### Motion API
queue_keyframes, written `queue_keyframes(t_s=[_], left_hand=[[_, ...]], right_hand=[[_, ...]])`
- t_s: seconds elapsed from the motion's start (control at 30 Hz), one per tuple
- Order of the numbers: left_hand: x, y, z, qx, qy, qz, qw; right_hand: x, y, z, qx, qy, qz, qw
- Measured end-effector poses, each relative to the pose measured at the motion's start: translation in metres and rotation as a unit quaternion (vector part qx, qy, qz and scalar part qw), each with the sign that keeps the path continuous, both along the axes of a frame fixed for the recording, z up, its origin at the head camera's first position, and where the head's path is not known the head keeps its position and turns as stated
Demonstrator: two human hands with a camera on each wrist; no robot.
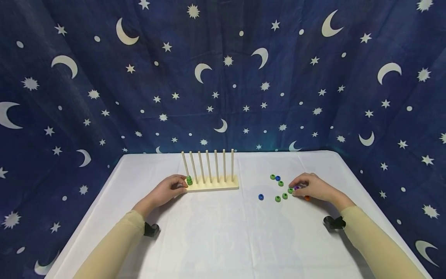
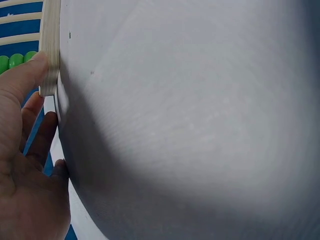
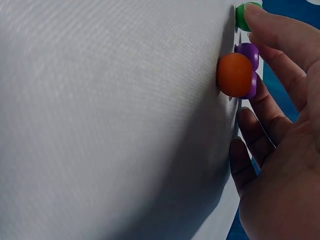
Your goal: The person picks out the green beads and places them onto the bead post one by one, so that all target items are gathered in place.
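A light wooden peg rack with a row of upright pegs stands at centre left, its leftmost peg threaded with a short stack of green beads. My left hand grips the rack's left end, thumb on the front edge and fingers behind; the left wrist view shows the thumb against the wooden base. Over the loose beads at right, my right hand has thumb and index finger at a green bead, pinching it at the table. Purple beads and an orange bead lie by its fingers.
Several loose green beads lie left of the right hand, with a blue bead among them and another blue bead farther left. A white cloth covers the table. Behind hangs a dark blue star-and-moon curtain.
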State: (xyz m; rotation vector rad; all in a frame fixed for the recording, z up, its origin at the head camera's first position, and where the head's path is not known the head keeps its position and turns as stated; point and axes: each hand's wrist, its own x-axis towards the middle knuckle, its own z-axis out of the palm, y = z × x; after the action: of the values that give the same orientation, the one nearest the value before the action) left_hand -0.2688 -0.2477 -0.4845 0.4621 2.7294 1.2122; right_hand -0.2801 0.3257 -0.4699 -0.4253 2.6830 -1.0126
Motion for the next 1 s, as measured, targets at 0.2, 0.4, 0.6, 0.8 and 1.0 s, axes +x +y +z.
queue_keyframes(t_s=[0.2, 0.4, 0.6, 0.8, 1.0], left_hand=[[-0.0015, -0.0023, 0.0011, 0.003, 0.005, 0.0, 1.0], [0.0002, -0.0022, 0.0018, 0.009, 0.001, 0.0, 1.0], [-0.0018, -0.0023, 0.0014, 0.004, -0.005, 0.003, 1.0], [-0.0029, -0.001, 0.0005, 0.003, -0.005, 0.001, 1.0], [-0.0012, -0.0006, 0.0021, 0.003, -0.008, 0.001, 1.0]], right_hand=[[-0.0011, -0.0031, -0.0006, 0.002, 0.002, -0.001, 1.0], [-0.0026, -0.0043, -0.0028, 0.003, 0.009, -0.004, 1.0], [-0.0054, -0.0026, -0.0044, 0.006, 0.014, -0.001, 1.0], [-0.0059, -0.0001, -0.0064, 0.008, 0.01, -0.004, 1.0], [-0.0049, -0.0006, -0.0049, 0.009, 0.001, -0.005, 1.0]])
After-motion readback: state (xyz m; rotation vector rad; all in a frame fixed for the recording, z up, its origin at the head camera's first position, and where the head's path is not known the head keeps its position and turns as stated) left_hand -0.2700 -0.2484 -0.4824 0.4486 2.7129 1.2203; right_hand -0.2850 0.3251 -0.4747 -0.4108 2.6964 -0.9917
